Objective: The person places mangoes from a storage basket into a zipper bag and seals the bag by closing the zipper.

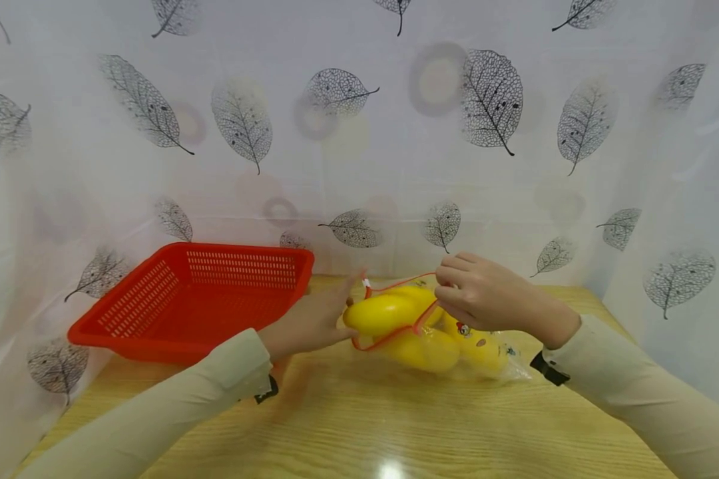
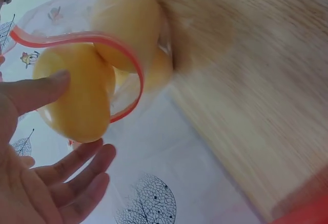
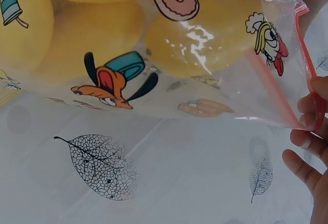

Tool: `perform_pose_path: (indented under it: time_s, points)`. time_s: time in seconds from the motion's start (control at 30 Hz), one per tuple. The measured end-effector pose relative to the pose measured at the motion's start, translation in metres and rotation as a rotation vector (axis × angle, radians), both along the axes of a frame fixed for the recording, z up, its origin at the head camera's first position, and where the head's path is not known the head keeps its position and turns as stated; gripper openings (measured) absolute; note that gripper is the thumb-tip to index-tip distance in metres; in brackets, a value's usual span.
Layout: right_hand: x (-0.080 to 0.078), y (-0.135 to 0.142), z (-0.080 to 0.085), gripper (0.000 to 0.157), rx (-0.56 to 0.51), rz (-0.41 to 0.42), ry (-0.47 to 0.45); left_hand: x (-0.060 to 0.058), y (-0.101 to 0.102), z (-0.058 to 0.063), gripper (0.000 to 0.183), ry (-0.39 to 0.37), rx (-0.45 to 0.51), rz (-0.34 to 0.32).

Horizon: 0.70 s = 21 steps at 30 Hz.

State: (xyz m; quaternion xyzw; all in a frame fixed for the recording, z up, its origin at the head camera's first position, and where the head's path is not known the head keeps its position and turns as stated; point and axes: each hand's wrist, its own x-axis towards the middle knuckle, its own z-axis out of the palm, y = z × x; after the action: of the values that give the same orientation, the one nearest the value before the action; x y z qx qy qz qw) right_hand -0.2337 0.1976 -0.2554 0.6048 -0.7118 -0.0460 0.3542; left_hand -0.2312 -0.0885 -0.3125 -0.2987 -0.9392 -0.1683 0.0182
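A clear zip bag (image 3: 215, 93) with cartoon prints and a red zip edge lies on its side, several smooth yellow, mango-like fruits inside. My right hand (image 1: 485, 293) pinches the red edge at the bag's mouth; in the right wrist view its fingers (image 3: 302, 167) curl at that edge. One yellow fruit (image 2: 77, 93) pokes out of the mouth toward the left. Around this fruit my left hand (image 1: 311, 319) is spread, the thumb (image 2: 48, 90) over its near side and the fairly straight fingers (image 2: 84, 175) by its lower end. Whether it bears any weight cannot be told.
A red plastic basket (image 1: 186, 352) with slotted walls stands on the left of the wooden table (image 1: 359, 426). Its visible floor is bare red. A pale leaf-patterned sheet (image 1: 359, 173) hangs behind the table and along its sides.
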Motion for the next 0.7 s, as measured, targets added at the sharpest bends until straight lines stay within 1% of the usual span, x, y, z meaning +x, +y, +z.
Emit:
perform_pose_path:
  time_s: [0.13, 0.2, 0.33, 0.4, 0.47, 0.5, 0.57, 0.63, 0.7]
  points:
    - [-0.001, -0.001, 0.000, 0.037, 0.005, -0.001, 0.004, -0.002, 0.005, 0.001, 0.101, 0.039, 0.030, -0.024]
    - [-0.001, -0.001, -0.001, 0.037, 0.005, -0.001, 0.005, -0.003, 0.008, 0.002, 0.103, 0.053, 0.030, -0.037]
    - [-0.001, 0.000, -0.001, 0.037, 0.004, 0.001, 0.004, -0.007, 0.009, 0.004, 0.108, 0.032, -0.033, -0.028]
    - [0.000, 0.000, -0.001, 0.037, 0.004, 0.002, 0.002, -0.010, 0.007, 0.006, 0.111, -0.015, -0.060, -0.009]
    - [0.000, 0.001, -0.001, 0.038, 0.005, 0.002, 0.001, -0.015, 0.004, 0.007, 0.110, -0.041, -0.092, 0.013]
    - [0.000, 0.001, -0.001, 0.038, 0.005, 0.002, 0.001, -0.017, 0.002, 0.008, 0.107, -0.041, -0.105, 0.023]
    - [0.000, 0.001, -0.001, 0.038, 0.005, 0.004, 0.004, -0.024, 0.000, 0.009, 0.096, -0.046, -0.095, 0.032]
    - [0.000, 0.002, -0.001, 0.038, 0.006, 0.006, 0.006, -0.031, 0.000, 0.009, 0.079, 0.009, -0.084, 0.016]
    - [0.000, 0.002, -0.001, 0.037, 0.004, 0.008, 0.005, -0.038, 0.002, 0.009, 0.064, 0.075, -0.053, -0.029]
